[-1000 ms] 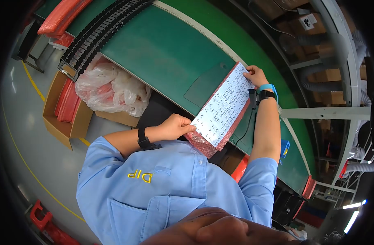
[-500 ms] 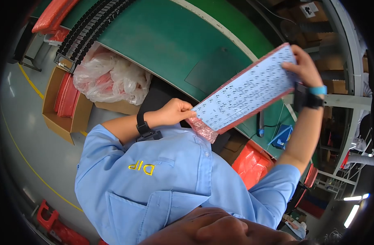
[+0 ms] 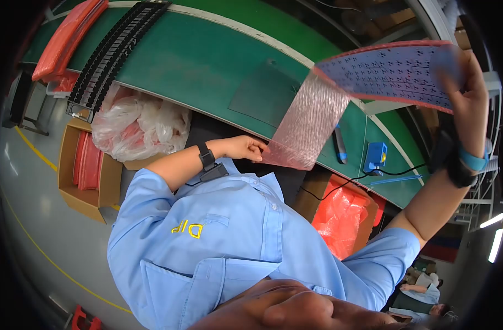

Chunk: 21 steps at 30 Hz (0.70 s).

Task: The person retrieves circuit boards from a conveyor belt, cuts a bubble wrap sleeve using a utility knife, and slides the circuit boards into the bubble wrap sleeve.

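My left hand is closed, its fingertips pinching the lower-left corner of a translucent pink bubble-wrap bag. The bag stretches up to the left end of a long pale-blue circuit board with rows of small dark marks and pink wrap along its edges. Raised at the upper right, my right hand grips the board's far end. Its fingertips are blurred. The board hangs above the far side of the green table, where a thin dark sheet lies.
A black rack and red wrapped packs stand at the upper left. Below are a clear plastic bag heap and a carton. A cutter, blue device and cable are at right, near a red-lined box.
My right hand has moved up and right with the board, and more of the bubble-wrap bag now shows, stretched between the hands. The view has shifted slightly.
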Each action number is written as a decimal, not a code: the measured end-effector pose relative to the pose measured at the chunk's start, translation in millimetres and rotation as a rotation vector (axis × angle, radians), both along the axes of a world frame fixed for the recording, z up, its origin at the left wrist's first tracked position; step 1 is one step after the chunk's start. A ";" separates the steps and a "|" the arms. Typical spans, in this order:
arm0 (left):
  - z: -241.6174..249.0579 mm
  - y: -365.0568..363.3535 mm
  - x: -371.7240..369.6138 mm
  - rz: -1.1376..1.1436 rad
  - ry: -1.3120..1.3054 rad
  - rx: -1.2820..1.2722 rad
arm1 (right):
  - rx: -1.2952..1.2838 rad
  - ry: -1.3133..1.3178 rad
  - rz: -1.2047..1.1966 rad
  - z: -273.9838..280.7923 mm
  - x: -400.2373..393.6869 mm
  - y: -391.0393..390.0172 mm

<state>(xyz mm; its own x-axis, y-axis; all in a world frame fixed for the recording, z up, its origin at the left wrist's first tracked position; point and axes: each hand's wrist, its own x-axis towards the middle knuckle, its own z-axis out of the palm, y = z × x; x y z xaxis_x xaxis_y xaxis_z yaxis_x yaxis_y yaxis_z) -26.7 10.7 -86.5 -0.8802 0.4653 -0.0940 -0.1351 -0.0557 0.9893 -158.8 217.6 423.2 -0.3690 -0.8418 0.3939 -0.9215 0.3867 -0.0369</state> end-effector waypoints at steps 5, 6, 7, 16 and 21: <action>42.1 4.4 9.7 -0.032 -0.217 0.123 | -0.141 0.293 -0.125 -75.5 22.9 -7.9; 47.4 5.2 8.0 0.026 -0.231 0.133 | -0.163 0.317 -0.087 -93.0 23.5 -8.3; 46.0 7.6 6.3 0.034 -0.225 0.133 | -0.185 0.342 -0.045 -107.9 23.6 -9.1; 35.2 22.6 16.8 0.074 -0.342 0.395 | -0.143 0.489 0.028 -184.6 17.0 -26.9; 12.2 14.0 27.8 0.143 -0.212 0.336 | 0.092 0.461 -0.002 -261.7 46.9 -25.2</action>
